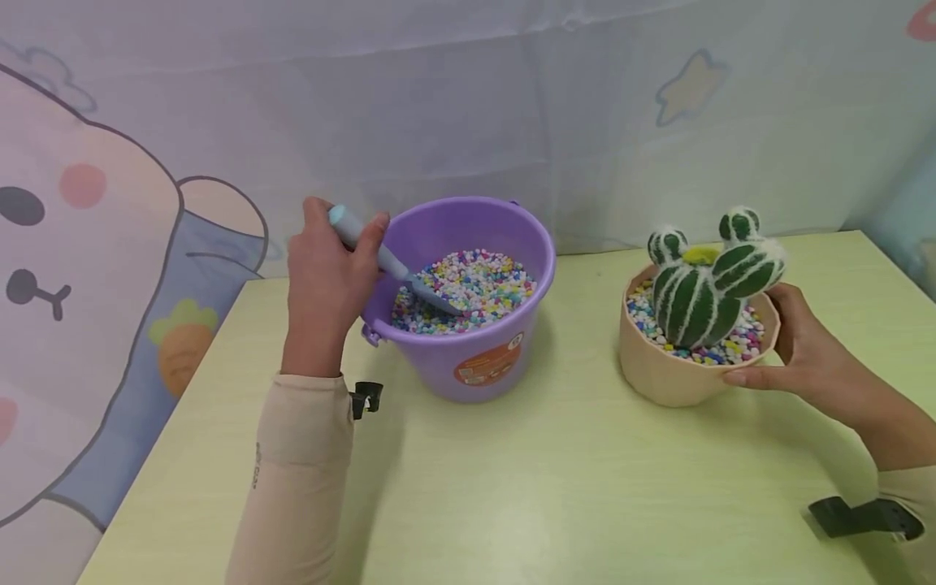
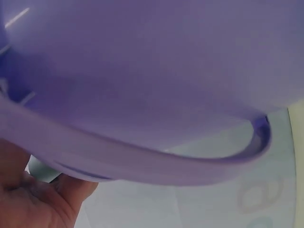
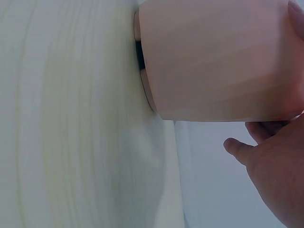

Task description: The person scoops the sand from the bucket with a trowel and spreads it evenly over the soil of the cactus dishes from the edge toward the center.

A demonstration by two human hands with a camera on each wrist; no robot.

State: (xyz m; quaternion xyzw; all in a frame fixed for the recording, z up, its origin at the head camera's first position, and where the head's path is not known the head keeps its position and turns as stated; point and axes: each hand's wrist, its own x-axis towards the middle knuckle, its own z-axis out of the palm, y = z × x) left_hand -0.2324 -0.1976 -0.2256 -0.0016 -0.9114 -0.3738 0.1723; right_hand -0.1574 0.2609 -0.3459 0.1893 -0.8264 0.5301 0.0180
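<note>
My left hand point(image 1: 332, 272) grips a small light-blue trowel point(image 1: 391, 264) by its handle. The trowel slants down into a purple bucket point(image 1: 468, 357), its blade touching the multicoloured pebbles point(image 1: 478, 280) inside. In the left wrist view, the bucket's wall point(image 2: 152, 71) fills most of the picture, and only a bit of the trowel handle point(image 2: 42, 172) shows by the hand point(image 2: 40, 204). On the right stands a beige flowerpot point(image 1: 661, 378) with a green toy cactus point(image 1: 691, 305) set in pebbles. My right hand point(image 1: 822, 357) holds this pot at its right side, thumb in front.
Both containers stand on a pale yellow-green table point(image 1: 556, 487), the bucket left of the pot. A cartoon-printed cloth point(image 1: 439, 106) hangs close behind them. The bucket's carrying handle point(image 2: 142, 159) hangs against its side in the left wrist view.
</note>
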